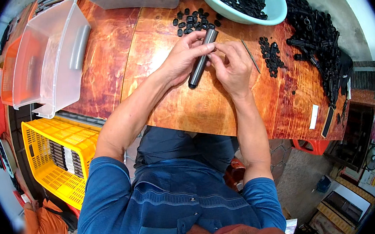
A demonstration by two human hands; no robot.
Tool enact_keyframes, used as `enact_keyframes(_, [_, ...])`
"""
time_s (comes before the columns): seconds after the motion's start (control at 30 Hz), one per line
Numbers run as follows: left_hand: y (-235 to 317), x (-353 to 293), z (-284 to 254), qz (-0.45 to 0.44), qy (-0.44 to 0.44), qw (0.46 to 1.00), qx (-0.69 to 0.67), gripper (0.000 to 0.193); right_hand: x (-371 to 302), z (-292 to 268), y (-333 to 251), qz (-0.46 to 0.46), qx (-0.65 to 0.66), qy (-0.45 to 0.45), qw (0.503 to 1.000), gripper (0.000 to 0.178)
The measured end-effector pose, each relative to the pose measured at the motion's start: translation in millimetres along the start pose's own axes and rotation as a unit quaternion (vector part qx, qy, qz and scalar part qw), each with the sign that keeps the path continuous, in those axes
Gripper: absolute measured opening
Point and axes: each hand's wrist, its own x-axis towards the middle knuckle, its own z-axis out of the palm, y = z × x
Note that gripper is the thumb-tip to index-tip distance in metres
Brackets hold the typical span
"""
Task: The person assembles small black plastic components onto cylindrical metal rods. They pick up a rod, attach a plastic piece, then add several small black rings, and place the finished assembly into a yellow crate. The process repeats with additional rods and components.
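My left hand [181, 60] is wrapped round a dark cylindrical tube [197, 73] with black ends, held tilted above the wooden table [187, 117]. The thumb of that hand lies across the tube. My right hand [235, 65] is closed in a pinch against the tube's right side; whatever its fingertips hold is too small or hidden to make out. Just beyond the tube lies a loose group of small black oval pieces [190, 23]. To the right of my right hand rests a thin metal rod [251, 57], with another cluster of small black pieces [272, 59] past it.
A pale green basin [279, 6] of black pieces stands at the far side. Black parts [319, 36] are heaped at the right. Clear plastic bins [68, 79] stand left and far. A yellow crate [61, 185] holds stacked dark pieces. A person in orange [47, 227] is at lower left.
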Motion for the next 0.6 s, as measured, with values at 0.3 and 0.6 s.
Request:
enact_keyframes(0.3, [-10, 7, -13, -0.022, -0.034, 0.999, 0.006, 0.028, -1, 4, -7, 0.041, 0.045, -0.012, 0.998, 0.020])
enact_keyframes(0.6, [-4, 2, -7, -0.033, -0.034, 0.999, 0.013, 0.023, -2, 4, 7, 0.169, 0.151, 0.004, 0.974, 0.015])
